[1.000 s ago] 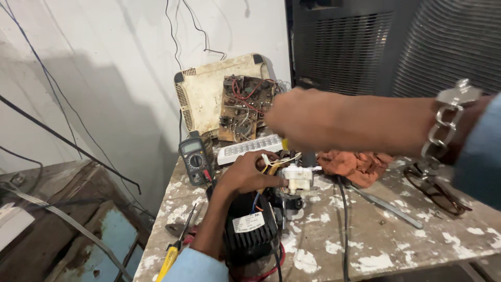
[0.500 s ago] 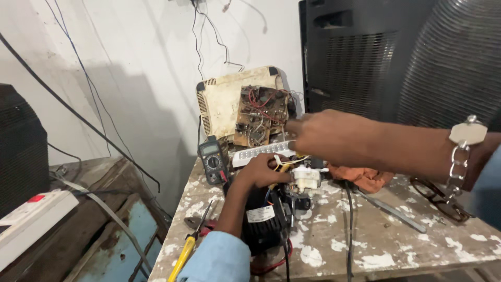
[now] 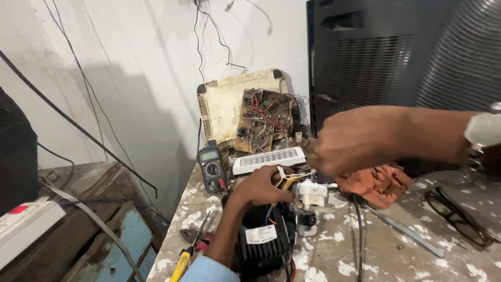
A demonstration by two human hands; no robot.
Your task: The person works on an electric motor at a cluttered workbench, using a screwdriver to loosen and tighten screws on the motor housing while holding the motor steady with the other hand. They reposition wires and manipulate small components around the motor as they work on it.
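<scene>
My left hand (image 3: pixel 259 185) rests on top of a black electrical unit (image 3: pixel 262 241) and pinches a bundle of yellow and white wires (image 3: pixel 290 178) that run to a small white connector block (image 3: pixel 311 194). My right hand (image 3: pixel 355 140) hovers blurred just above and right of the wires, fingers curled; whether it holds anything cannot be told. A metal bracelet sits on that wrist.
A digital multimeter (image 3: pixel 213 168), a white LED lamp strip (image 3: pixel 268 160), a circuit board (image 3: pixel 263 119) against a cream casing, an orange rag (image 3: pixel 380 181), eyeglasses (image 3: pixel 456 216), a yellow-handled screwdriver (image 3: pixel 184 259) and a metal rod (image 3: pixel 404 230) lie on the paint-spattered table (image 3: pixel 396 256). A black speaker cabinet (image 3: pixel 386 57) stands behind.
The camera view has shifted left and closer. My right hand has drawn in nearer to the wires. My left hand stays on the wire bundle.
</scene>
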